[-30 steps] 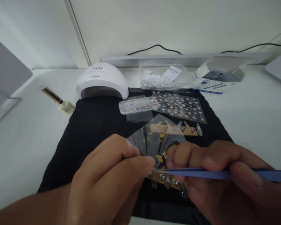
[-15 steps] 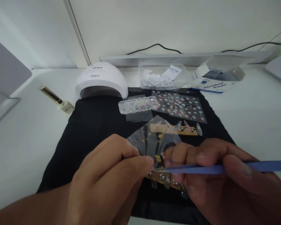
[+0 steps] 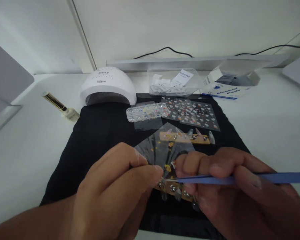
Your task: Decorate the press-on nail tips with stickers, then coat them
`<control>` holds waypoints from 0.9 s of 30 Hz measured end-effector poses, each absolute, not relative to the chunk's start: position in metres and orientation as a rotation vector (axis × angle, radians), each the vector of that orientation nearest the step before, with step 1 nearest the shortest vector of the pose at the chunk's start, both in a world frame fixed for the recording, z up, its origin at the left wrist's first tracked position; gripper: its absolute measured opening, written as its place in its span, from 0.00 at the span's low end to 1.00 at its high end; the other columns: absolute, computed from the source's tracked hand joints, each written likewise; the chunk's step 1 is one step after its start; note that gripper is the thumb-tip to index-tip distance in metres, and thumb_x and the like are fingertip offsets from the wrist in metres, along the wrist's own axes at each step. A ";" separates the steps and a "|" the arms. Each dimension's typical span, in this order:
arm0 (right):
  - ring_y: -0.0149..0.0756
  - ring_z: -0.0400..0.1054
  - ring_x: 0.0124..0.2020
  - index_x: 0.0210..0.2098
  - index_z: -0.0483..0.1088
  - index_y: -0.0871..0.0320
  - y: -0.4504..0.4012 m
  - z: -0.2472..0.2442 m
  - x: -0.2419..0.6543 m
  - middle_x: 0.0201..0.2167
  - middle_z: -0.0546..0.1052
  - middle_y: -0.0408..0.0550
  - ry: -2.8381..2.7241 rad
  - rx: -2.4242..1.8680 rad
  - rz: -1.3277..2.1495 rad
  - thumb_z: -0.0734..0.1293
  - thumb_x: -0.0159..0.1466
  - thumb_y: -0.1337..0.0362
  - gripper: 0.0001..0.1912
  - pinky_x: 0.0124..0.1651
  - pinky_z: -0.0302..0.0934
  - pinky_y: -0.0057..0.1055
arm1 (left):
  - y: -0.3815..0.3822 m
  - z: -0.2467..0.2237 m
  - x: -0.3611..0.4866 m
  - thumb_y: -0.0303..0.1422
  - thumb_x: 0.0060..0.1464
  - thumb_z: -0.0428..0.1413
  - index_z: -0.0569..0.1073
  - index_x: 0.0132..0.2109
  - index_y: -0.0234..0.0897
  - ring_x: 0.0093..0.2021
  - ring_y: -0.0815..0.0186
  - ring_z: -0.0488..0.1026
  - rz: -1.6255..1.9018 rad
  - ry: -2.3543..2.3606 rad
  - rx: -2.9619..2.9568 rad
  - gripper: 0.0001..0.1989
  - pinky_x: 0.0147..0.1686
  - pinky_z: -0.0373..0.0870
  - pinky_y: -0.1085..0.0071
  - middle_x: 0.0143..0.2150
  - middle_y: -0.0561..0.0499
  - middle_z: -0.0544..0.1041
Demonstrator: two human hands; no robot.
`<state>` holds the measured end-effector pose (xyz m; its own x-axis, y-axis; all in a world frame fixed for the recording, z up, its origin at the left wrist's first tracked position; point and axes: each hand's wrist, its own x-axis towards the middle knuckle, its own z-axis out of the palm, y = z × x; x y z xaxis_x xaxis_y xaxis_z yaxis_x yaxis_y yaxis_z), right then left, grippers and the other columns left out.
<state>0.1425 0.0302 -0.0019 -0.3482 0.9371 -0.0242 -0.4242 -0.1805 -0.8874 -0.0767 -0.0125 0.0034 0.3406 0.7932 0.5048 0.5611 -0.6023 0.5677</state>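
Note:
My left hand pinches a clear sticker sheet between thumb and fingers. Small yellow and brown stickers show on the sheet. Blue tweezers lie in the closed grip of my right hand, pointing left. Their tip meets the sheet's lower edge beside my left thumb; what it touches there is too small to make out. Below the sheet a wooden nail stand holds several clear nail tips, partly hidden by my hands. Another nail stand with several nail tips lies behind, partly seen through the sheet.
On the black cloth lie a clear case of rhinestones and patterned sticker sheets. A white nail lamp, a plastic tub of alcohol pads and an open box stand behind. A polish bottle leans left.
Almost nothing has moved. The tweezers' tip and my left thumb have shifted very slightly, with the sheet still in my left hand.

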 end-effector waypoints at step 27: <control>0.34 0.74 0.24 0.33 0.82 0.51 0.030 -0.002 0.141 0.26 0.80 0.46 -0.998 -0.708 1.773 0.73 0.64 0.57 0.07 0.31 0.75 0.33 | -0.010 0.007 -0.075 0.17 0.59 0.57 0.77 0.47 0.32 0.34 0.69 0.76 1.150 1.257 2.312 0.11 0.30 0.78 0.75 0.37 0.47 0.76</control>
